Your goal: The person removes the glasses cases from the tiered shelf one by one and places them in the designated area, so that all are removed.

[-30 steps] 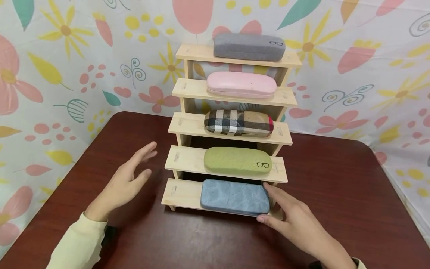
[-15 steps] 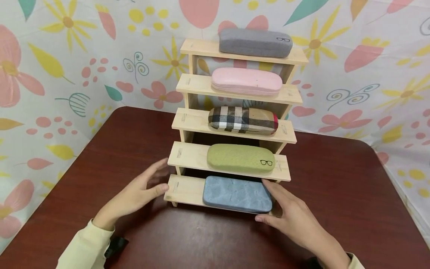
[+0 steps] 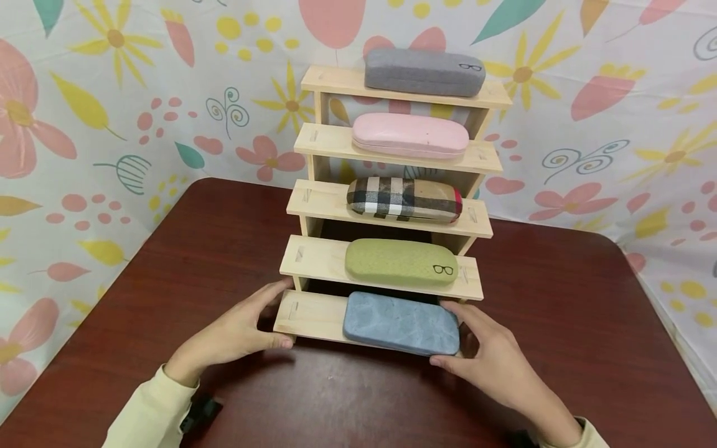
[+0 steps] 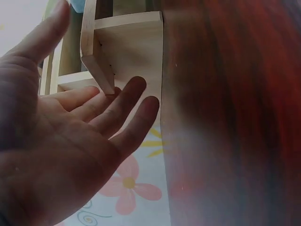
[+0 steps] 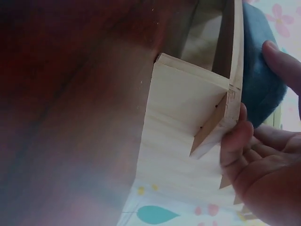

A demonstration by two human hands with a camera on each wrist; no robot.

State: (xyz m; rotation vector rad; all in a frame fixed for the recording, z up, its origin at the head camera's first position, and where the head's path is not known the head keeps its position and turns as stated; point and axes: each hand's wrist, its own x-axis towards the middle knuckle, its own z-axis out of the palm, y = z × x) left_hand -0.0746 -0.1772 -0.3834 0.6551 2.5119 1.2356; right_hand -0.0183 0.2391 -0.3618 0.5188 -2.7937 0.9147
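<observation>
A blue glasses case [image 3: 401, 323] lies on the lowest step of a pale wooden stepped rack [image 3: 313, 316]. My right hand [image 3: 493, 361] holds that case by its right end, thumb at the near edge and index finger at the far corner. In the right wrist view the thumb presses the blue case [image 5: 258, 70], and the other fingers curl beside the step's end. My left hand [image 3: 238, 330] is at the left end of the lowest step, thumb in front and fingers behind. The left wrist view shows those fingers [image 4: 124, 106] loosely extended under the step's end.
Higher steps each bear one glasses case: green [image 3: 400, 261], plaid [image 3: 403, 199], pink [image 3: 411, 134] and grey [image 3: 424, 71] at the top. The rack stands on a dark reddish-brown table [image 3: 560, 323]. A floral cloth [image 3: 224, 81] hangs behind.
My left hand has come rightward from beside the rack to the lowest step's left end. The blue glasses case has slid slightly right along its step, with my right hand at its end.
</observation>
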